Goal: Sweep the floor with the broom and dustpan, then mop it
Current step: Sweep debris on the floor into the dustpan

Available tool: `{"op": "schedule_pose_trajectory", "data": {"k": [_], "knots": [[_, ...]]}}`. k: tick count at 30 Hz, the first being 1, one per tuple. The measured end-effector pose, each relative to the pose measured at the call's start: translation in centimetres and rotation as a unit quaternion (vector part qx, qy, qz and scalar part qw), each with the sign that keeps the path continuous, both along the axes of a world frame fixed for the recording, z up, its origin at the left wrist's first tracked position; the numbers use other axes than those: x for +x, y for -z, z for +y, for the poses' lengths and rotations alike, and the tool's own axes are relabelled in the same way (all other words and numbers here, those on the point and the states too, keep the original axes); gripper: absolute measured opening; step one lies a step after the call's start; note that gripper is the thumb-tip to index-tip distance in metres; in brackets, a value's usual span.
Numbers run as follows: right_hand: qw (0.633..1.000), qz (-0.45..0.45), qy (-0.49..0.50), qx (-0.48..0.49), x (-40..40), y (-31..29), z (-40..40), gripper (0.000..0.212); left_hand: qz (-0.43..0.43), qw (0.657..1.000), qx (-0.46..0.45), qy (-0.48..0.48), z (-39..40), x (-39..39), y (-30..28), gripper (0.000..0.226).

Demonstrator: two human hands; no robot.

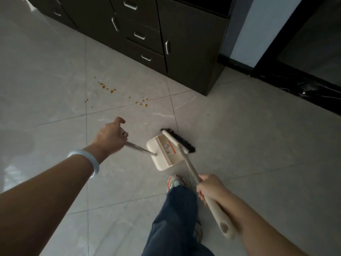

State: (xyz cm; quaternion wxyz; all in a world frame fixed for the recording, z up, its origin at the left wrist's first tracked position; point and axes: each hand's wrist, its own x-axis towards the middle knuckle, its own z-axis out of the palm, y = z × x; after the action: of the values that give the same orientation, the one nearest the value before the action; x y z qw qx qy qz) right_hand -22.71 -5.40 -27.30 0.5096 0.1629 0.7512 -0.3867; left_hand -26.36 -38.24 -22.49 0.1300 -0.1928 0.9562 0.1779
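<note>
A bare left forearm (46, 183) fills the lower left, closest to the lens, with a pale bangle (86, 160) at the wrist. Its left hand (110, 137) curls around the top of a metal handle (139, 149); the forefinger sticks forward, loosely bent. Beyond that grip, the handle slants down to a cream dustpan (162, 154) set on the floor, with a comb of teeth along its edge and a small label whose print is too small to read.

Just beside the dustpan lies the broom head (180, 140), dark bristles under a cream bar, touching the pan's far side. Its cream broom handle (191, 169) runs back to the right hand (210, 187), which wraps it with fingers closed; the handle's end, with a hanging hole, pokes out behind that grip.

The floor (258, 145) is pale glossy tile with thin dark grout lines. Well ahead of the left hand, orange crumbs (110, 89) are scattered in 2 loose clusters. Past them stands a dark cabinet (184, 52) with metal pulls on its drawers and doors, its top cut off by the frame. To the right of it are a pale wall strip and a black-framed glass panel, only partly in view.

Between the 2 arms, a blue trouser leg (175, 218) and a pale shoe (175, 182) with orange trim show; the body is out of sight.
</note>
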Motion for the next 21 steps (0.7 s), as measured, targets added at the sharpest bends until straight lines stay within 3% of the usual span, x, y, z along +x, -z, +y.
{"op": "schedule_pose_trajectory", "data": {"k": [6, 13, 17, 21], "knots": [[0.999, 0.022, -0.007, -0.026, 3.8, -4.1, 5.5, 0.071, -0.023, 1.0, 0.0, -0.006, -0.6, 2.5, -0.8, 0.047], [0.992, 0.103, -0.027, 0.073, 4.1, -0.3, 6.3, 0.074, -0.028, 0.999, -0.005, 0.022, -2.1, 8.9, -2.1, 0.047], [0.995, 0.06, -0.03, 0.067, 6.9, 1.9, 3.9, 0.071, -0.039, 0.999, -0.01, 0.02, -2.1, 12.8, -1.4, 0.046], [0.999, -0.005, -0.052, -0.01, 11.3, 0.6, 2.7, 0.062, -0.028, 1.0, -0.012, -0.003, -2.0, 15.1, -0.5, 0.044]]}}
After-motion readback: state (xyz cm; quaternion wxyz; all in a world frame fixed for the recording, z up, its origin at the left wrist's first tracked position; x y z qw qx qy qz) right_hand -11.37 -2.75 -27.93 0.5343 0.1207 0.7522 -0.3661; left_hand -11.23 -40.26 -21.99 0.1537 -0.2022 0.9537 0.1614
